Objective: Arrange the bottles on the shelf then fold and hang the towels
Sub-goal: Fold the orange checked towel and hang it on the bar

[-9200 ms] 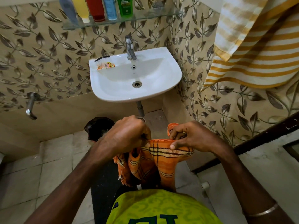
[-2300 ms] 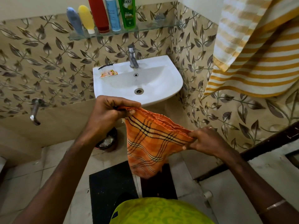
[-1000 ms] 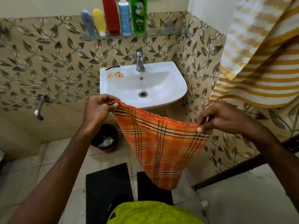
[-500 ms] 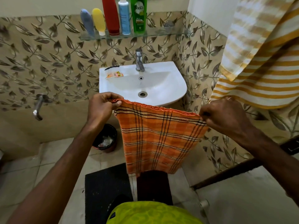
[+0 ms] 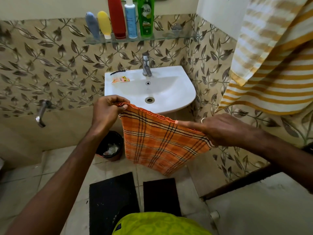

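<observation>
Leaf-patterned tiles cover the bathroom walls in the head view, with a white sink (image 5: 149, 89) at the centre and a glass shelf (image 5: 169, 37) above it near the top of the frame. Five bottles (image 5: 131, 19) stand in a row on that shelf, upright and close together, so the arranging part of the task looks done. At the upper right, a yellow striped towel (image 5: 274, 65) already hangs against the wall; what it hangs from lies outside the frame.

What seems left is the orange checked towel (image 5: 162, 141), held out in the air just below the sink's front edge, at the middle of the frame. It hangs doubled over in a broad flap, so the folding looks partly done, and the hanging is not yet done.

At its upper left corner, the left hand (image 5: 106, 112) pinches the top edge between thumb and curled fingers. From there the edge runs down and to the right to the right hand (image 5: 225, 129). That hand's forefinger lies straight along the top edge, pointing left, while the lower fingers and thumb appear to clasp the cloth's right side beneath it. The cloth drapes below both hands, clear of the floor.

Lower in the frame, two dark mats (image 5: 115, 200) lie on the floor tiles, and a small black bin (image 5: 110, 146) stands to the left of the towel.
</observation>
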Motion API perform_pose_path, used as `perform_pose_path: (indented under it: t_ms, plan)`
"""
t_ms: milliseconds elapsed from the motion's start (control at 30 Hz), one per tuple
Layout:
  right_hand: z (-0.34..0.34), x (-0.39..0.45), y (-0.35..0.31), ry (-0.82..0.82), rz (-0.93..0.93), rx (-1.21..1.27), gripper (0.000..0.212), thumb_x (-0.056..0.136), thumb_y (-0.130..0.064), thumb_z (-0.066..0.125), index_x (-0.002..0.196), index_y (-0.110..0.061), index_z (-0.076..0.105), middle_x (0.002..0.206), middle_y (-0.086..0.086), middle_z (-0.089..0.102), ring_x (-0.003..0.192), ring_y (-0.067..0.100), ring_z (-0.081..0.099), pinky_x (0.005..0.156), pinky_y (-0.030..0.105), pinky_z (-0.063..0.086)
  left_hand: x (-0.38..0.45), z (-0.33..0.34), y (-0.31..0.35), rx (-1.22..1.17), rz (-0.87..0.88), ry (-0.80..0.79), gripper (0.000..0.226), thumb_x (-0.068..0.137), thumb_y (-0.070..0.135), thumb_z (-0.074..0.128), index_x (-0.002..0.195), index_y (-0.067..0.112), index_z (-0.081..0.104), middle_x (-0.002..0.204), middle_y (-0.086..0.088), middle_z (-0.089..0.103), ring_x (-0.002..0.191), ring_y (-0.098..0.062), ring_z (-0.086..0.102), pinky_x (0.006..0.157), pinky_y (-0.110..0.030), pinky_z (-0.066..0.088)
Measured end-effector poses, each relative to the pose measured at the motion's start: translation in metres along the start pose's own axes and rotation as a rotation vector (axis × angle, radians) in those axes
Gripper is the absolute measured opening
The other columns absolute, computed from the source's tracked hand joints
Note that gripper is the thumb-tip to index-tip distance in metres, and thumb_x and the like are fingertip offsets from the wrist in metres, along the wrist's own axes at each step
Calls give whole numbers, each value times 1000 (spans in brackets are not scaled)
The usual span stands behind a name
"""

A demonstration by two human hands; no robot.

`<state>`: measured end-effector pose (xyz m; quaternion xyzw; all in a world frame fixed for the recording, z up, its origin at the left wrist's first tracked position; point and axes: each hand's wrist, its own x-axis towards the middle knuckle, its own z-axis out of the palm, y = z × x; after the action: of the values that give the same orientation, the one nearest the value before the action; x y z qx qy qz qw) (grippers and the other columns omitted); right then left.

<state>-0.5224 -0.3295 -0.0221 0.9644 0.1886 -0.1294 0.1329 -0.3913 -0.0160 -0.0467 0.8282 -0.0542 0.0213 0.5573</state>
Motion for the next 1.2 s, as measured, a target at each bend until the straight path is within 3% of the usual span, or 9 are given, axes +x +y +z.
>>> perform_pose_path:
  t_ms: [100,300,400,533,667,767,833,967,1200]
  plan:
    - [-5,8,-9,-83,-83,-124,119,96,-26,63,128,-57,-47,78,-5,52,59,11,53,50,22,41,-1,5,1,-2,6,-25,18,85,1,70,91,17,77,88,1,76,85,-9,73,80,-28,58]
    - [-1,23,-9,-181,-116,-59,107,93,-28,65,150,-48,-24,77,-5,52,64,11,58,57,25,55,-7,11,-2,-12,-7,-47,21,85,-1,70,88,19,77,88,0,77,88,-14,73,83,-32,59]
    - [1,32,-3,-281,-30,170,113,89,-36,69,150,-49,-26,77,-2,64,58,14,68,56,30,61,-14,14,-5,-20,-7,-69,21,85,0,71,88,20,77,88,1,77,86,-11,73,82,-30,59]
    - [-10,40,-7,-429,126,712,114,92,-6,64,150,-49,-25,87,19,76,64,34,75,53,36,62,-31,22,-4,-49,-3,-78,18,86,0,70,95,14,77,91,0,77,86,-9,74,79,-26,60]
    - [-19,51,-9,-327,214,1074,111,83,10,66,155,-44,1,84,25,76,64,41,72,55,41,62,-57,35,-2,-145,28,-65,20,88,-4,66,101,8,76,91,2,77,84,-6,74,70,-17,58]
    - [-24,56,-13,-222,298,1216,108,82,10,67,158,-34,5,78,22,76,65,40,71,64,51,63,-72,50,-5,-187,30,-55,21,87,-2,68,105,6,75,98,-1,78,90,-10,75,78,-26,61]
    - [-27,58,-18,-139,336,1276,95,82,11,66,155,-23,16,77,20,75,70,44,70,73,62,60,-81,60,-5,-208,40,-33,22,86,-1,69,105,8,76,97,0,78,90,-9,74,79,-27,61]
    - [-36,66,-22,-23,381,1327,64,81,11,68,132,-12,38,84,26,74,67,46,72,71,64,60,-93,80,6,-256,72,-16,27,87,-1,69,105,19,74,95,13,75,89,-1,73,80,-22,60]
    - [-43,72,-23,76,407,1401,69,84,9,64,134,-21,28,93,34,71,76,51,72,67,64,60,-92,102,28,-331,112,-14,30,87,-1,69,108,20,74,95,17,75,92,0,73,81,-18,57]
